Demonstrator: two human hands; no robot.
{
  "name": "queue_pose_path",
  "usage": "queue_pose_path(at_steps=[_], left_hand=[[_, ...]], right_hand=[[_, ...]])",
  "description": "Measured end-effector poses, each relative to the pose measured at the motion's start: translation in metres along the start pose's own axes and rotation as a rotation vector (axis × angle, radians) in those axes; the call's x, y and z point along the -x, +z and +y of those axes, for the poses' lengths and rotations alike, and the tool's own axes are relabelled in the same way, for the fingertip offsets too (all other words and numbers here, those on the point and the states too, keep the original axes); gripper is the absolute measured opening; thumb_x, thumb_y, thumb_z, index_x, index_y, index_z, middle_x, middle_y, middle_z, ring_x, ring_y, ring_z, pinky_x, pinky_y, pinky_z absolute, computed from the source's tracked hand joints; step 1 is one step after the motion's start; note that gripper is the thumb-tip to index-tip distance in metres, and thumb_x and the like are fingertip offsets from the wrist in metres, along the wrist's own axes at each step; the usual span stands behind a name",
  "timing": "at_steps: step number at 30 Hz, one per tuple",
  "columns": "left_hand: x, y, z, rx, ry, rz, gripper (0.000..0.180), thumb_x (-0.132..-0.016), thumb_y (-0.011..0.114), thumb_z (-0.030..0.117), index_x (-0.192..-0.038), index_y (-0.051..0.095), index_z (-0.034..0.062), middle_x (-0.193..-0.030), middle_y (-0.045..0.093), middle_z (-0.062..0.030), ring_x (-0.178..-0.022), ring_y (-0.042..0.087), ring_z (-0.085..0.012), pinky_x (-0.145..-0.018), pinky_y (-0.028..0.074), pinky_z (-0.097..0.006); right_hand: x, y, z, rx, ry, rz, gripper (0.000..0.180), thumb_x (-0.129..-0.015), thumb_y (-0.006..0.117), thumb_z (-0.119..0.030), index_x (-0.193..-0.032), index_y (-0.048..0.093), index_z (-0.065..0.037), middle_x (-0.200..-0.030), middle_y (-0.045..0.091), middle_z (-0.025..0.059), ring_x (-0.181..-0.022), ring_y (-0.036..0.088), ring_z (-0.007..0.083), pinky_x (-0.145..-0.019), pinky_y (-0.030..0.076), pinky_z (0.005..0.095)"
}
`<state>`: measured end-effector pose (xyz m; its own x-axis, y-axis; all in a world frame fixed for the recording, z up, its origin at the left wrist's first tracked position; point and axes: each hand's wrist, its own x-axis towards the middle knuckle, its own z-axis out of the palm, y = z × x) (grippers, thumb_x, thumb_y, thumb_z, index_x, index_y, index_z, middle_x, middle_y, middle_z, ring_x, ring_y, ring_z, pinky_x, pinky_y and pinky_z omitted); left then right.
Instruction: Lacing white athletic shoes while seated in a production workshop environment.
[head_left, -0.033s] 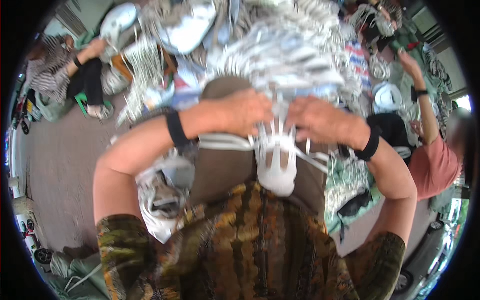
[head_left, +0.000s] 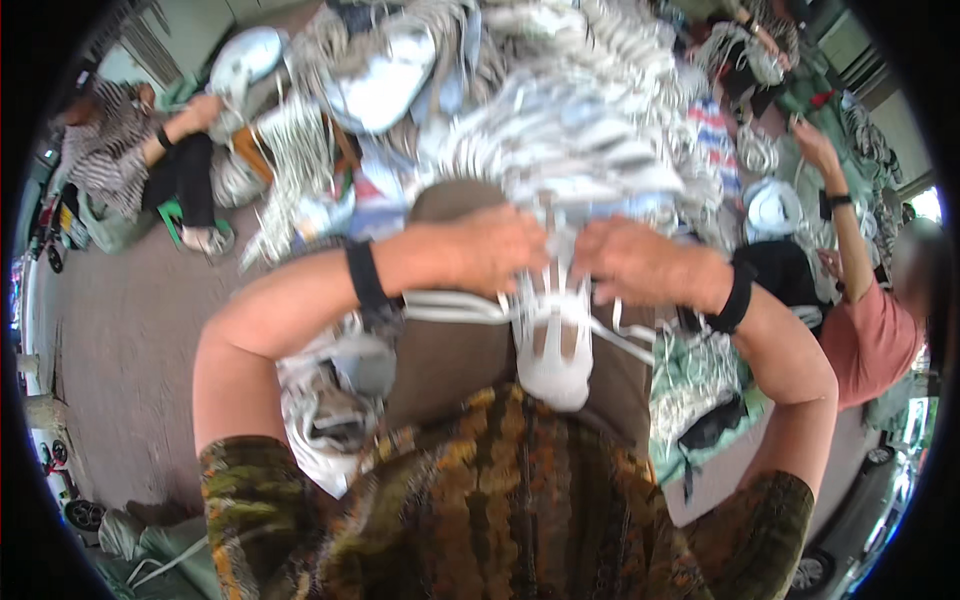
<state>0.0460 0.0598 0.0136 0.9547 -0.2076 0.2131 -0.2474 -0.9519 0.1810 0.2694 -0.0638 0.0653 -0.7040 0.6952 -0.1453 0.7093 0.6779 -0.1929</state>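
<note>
A white shoe upper [head_left: 557, 385] lies between my thighs, its rounded end toward me and long openings showing along it. White laces [head_left: 455, 306] run out from it to both sides over my brown trousers. My left hand [head_left: 490, 250] is closed at the upper's far left edge, fingers curled inward. Opposite it, my right hand [head_left: 645, 262] is bent over the right edge, closed on the upper as well. The fingertips of both hands are partly hidden and blurred, so whether they also pinch a lace cannot be seen.
A large heap of white and grey uppers [head_left: 560, 130] spreads ahead of me. At left a seated person in a striped top [head_left: 110, 165] handles pieces; at right sits another in a pink shirt [head_left: 875, 345]. White bundles [head_left: 330, 400] lie by my left thigh, green sacking [head_left: 690, 390] by my right.
The whole picture has shifted slightly downward. My hands keep nearly the same place on the shoe upper.
</note>
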Motion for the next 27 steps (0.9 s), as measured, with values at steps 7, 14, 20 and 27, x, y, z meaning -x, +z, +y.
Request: queue_pose_path(at_steps=[7,14,20,27], left_hand=[[-0.018,-0.007,0.0,0.013,0.091,-0.32,0.028,-0.074,0.072,0.017,-0.099,0.066,0.0067,-0.108,0.056,-0.0123,-0.104,0.053,-0.0301,-0.087,0.045,-0.042],[-0.008,-0.002,0.002,-0.011,0.159,-0.23,0.014,-0.078,0.064,0.013,-0.089,0.064,0.0042,-0.099,0.058,-0.0111,-0.098,0.056,-0.0299,-0.086,0.049,-0.04],[-0.024,0.001,-0.001,0.054,0.108,-0.413,0.006,-0.077,0.06,0.008,-0.079,0.063,0.0025,-0.091,0.059,-0.0153,-0.095,0.059,-0.034,-0.076,0.05,-0.043],[-0.019,0.008,-0.006,0.301,-0.012,-0.279,0.009,-0.075,0.062,0.013,-0.08,0.067,0.0066,-0.085,0.06,-0.0152,-0.086,0.06,-0.0362,-0.072,0.048,-0.044]], right_hand=[[-0.021,0.0,0.002,0.28,-0.048,-0.307,0.028,-0.075,0.066,-0.02,-0.102,0.069,-0.016,-0.1,0.059,0.0051,-0.108,0.055,0.0263,-0.091,0.047,0.0435],[-0.011,0.018,0.011,0.361,-0.363,0.04,0.008,-0.075,0.058,-0.009,-0.072,0.066,-0.007,-0.083,0.064,0.0101,-0.079,0.066,0.0258,-0.064,0.054,0.0361],[-0.024,0.008,0.019,0.162,-0.351,-0.199,0.014,-0.076,0.064,-0.017,-0.082,0.063,-0.005,-0.093,0.06,0.0113,-0.1,0.058,0.03,-0.083,0.05,0.0406],[-0.03,0.013,0.035,-0.276,-0.043,-0.348,0.018,-0.079,0.063,-0.021,-0.092,0.068,-0.009,-0.095,0.064,0.0127,-0.1,0.058,0.0334,-0.085,0.046,0.0443]])
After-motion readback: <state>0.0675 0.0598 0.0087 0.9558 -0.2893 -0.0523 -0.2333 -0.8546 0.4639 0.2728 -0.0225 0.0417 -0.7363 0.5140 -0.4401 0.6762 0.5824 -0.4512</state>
